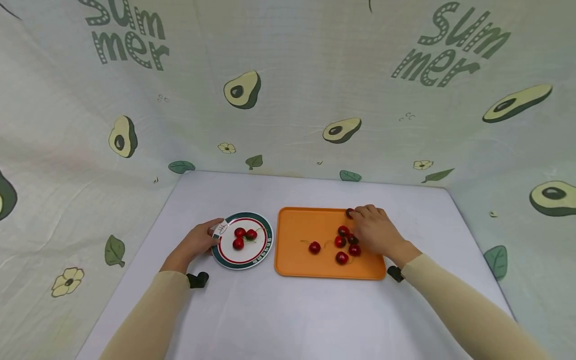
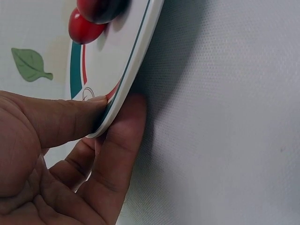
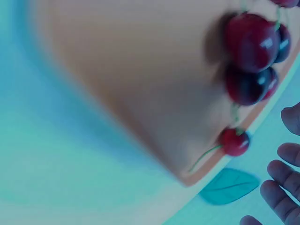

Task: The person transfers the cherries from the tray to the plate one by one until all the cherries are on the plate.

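Observation:
My left hand [image 1: 201, 238] pinches the left rim of a round white plate [image 1: 229, 257] with a green border. In the left wrist view the thumb [image 2: 70, 119] presses on top and fingers lie beneath the rim. Three red cherries [image 1: 238, 243] rest on the plate. Over the right side of an orange tray [image 1: 297, 270] is my right hand [image 1: 373, 227], its fingertips close to a cherry [image 3: 234, 141] by the far edge. The right wrist view shows the fingers [image 3: 281, 173] spread, with nothing between them. Other cherries [image 1: 342, 257] lie on the tray, several bunched near that hand.
The plate and tray stand side by side on a white table [image 1: 270, 320]. Behind and beside it hangs a pale cloth [image 1: 288, 75] printed with avocados, leaves and lettering. Dark straps [image 1: 198, 280] show at both wrists.

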### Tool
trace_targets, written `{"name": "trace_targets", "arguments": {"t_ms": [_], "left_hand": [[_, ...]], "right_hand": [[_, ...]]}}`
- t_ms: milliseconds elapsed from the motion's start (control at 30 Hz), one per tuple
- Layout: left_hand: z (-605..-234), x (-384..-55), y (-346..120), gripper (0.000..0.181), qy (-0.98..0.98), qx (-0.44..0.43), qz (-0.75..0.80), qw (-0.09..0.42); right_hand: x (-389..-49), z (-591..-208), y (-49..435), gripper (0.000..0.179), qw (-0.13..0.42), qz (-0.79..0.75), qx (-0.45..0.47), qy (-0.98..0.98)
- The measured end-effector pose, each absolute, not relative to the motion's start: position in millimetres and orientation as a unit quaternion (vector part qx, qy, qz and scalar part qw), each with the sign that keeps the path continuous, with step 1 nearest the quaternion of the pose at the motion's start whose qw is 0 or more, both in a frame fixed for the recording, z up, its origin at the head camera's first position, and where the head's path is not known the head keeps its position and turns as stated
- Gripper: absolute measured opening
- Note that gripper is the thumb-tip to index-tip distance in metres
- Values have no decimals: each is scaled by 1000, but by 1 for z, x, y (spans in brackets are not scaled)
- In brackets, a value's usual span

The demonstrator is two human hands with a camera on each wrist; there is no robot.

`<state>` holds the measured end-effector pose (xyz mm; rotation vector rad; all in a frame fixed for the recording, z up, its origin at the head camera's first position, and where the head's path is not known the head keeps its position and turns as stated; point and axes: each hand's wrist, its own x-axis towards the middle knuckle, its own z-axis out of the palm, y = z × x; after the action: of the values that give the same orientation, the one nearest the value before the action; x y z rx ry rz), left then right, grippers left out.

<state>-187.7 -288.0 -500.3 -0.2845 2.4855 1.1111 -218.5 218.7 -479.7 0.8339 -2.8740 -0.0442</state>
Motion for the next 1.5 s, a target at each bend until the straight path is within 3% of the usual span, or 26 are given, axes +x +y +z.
{"name": "trace_targets", "arguments": {"t_ms": [767, 1500], "left_hand": [[-498, -185, -287, 70, 891, -97, 397, 196], [-503, -189, -290, 71, 896, -99, 383, 200]], "right_hand": [[-226, -503, 240, 27, 34, 18, 302, -952], [-221, -507, 248, 15, 44, -7, 298, -953]]}}
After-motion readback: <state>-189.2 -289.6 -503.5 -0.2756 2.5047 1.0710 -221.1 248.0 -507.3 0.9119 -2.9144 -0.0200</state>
